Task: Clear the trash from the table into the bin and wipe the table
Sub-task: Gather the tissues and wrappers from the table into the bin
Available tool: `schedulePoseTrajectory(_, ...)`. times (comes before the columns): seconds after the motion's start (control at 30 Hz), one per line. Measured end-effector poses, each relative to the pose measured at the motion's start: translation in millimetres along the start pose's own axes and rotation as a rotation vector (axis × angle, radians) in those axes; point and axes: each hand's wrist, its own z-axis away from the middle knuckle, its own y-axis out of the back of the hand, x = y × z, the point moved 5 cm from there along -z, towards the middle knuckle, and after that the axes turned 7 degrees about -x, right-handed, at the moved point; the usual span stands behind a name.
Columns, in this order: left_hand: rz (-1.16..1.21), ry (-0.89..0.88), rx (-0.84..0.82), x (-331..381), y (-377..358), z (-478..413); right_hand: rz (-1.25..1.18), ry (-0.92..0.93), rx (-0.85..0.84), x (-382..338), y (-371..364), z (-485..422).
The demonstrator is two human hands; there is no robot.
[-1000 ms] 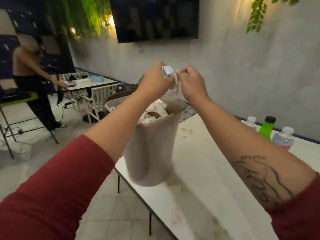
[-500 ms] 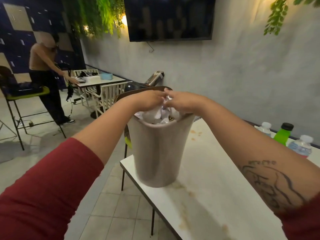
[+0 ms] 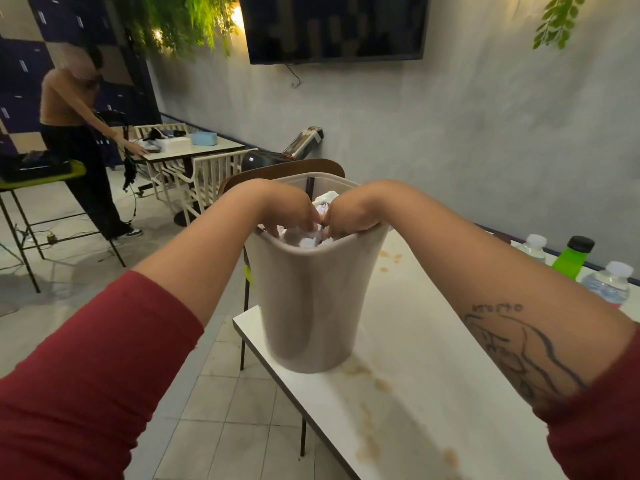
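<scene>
Tall beige tapered plastic bin (image 3: 311,306), stood at the corner of the white, brown-stained table (image 3: 433,341) and filled to the rim with crumpled white paper trash (image 3: 308,242). The left hand (image 3: 291,211) and right hand (image 3: 349,213) are sunk side by side into the wad, fingers curled; whether paper is pinched or merely pressed cannot be told. The paper is judged light, soft and springy; the bin, light and tippable, is best gripped by its wall.

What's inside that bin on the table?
Crumpled white paper fills the bin to near its rim, with the left hand and right hand in it. Anything deeper is hidden by paper and wall.
</scene>
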Motion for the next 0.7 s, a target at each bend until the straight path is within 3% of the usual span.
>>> schedulePoseTrajectory(0.17, 0.116, 0.026, -0.046, -9, -1, -6, -0.025, 0.004, -0.051, 1, -1, -9)
schedulePoseTrajectory(0.37, 0.039, 0.057, -0.063, -7, -8, -6, -0.015, 0.041, -0.046, -2, -2, -17)
schedulePoseTrajectory(0.47, 0.037, 0.043, 0.032, 0, -9, -4, -0.01, 0.047, -0.032, -6, -4, -15)
schedulePoseTrajectory(0.57, -0.017, 0.016, 0.188, 10, -5, 4, -0.081, 0.012, 0.087, -4, -1, -4)
schedulePoseTrajectory(0.7, 0.075, -0.049, 0.255, 12, 6, 13, -0.218, -0.075, 0.217, 16, 8, 6)
